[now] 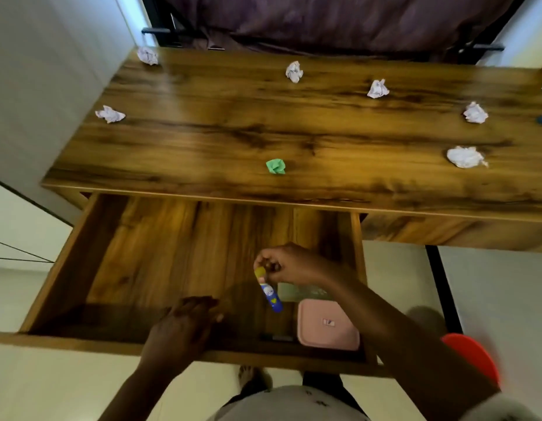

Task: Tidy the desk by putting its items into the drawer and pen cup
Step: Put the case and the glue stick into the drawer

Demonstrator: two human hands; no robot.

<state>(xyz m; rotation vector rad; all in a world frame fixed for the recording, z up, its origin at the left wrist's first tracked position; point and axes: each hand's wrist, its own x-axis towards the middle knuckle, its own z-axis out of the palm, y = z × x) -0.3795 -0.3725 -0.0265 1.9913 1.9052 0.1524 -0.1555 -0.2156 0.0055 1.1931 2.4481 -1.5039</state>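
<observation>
White paper balls (pixel 377 89): seven; green (pixel 276 166): one

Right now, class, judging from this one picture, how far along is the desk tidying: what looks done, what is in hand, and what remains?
Done: the wooden drawer is pulled open, with a pink square lidded box already inside. In hand: the right hand holds a blue glue stick with a yellow cap over the drawer; the left hand rests at its front. Left: the green crumpled paper and several white crumpled papers on the desktop.

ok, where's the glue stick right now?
Head view: the glue stick hangs from the right hand over the open drawer, just left of the pink box.
</observation>
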